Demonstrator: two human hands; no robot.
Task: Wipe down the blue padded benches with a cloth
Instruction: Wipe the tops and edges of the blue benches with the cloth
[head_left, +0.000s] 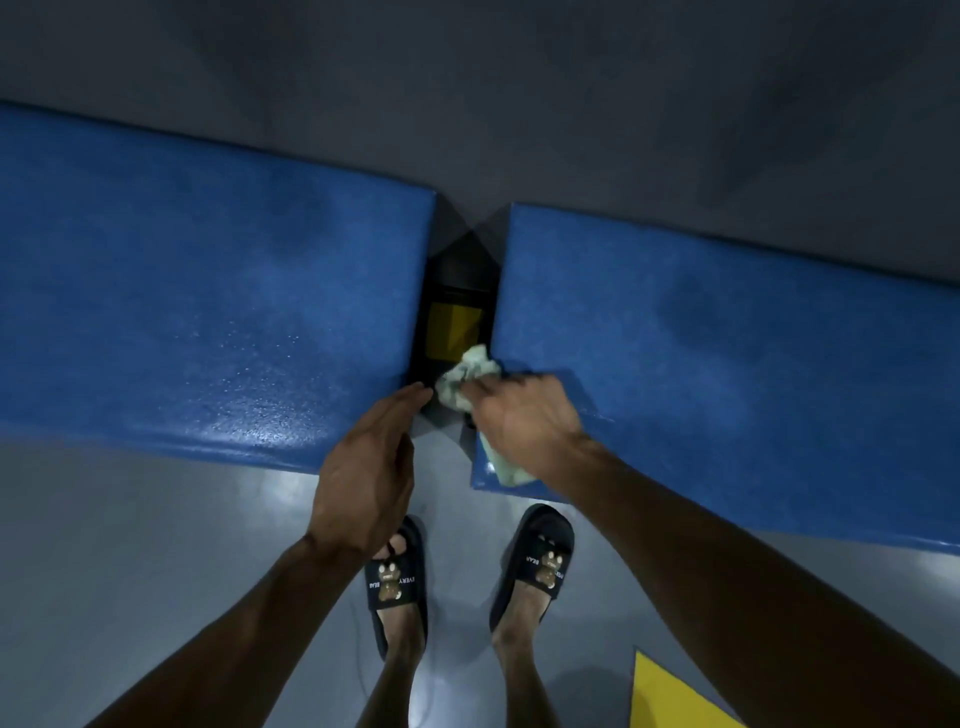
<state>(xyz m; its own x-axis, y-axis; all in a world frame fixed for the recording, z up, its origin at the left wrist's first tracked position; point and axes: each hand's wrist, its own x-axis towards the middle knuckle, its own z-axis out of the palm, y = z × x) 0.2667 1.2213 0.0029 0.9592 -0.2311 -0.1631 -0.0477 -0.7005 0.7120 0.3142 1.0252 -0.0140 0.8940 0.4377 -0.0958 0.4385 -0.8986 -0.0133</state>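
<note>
Two blue padded benches run side by side across the view: the left bench (197, 291) and the right bench (727, 353), with a narrow dark gap (457, 291) between them. My right hand (524, 421) grips a crumpled pale green cloth (465, 376) at the near left corner of the right bench, the cloth bulging into the gap and hanging over the front edge. My left hand (366, 478) holds nothing, fingers extended together, fingertips touching the near right corner of the left bench.
A yellow panel (452, 332) shows down in the gap. Behind the benches rises a dark grey wall (519, 93). My feet in black slippers (397, 577) stand on the glossy grey floor (130, 545). A yellow floor marking (670, 696) lies at the lower right.
</note>
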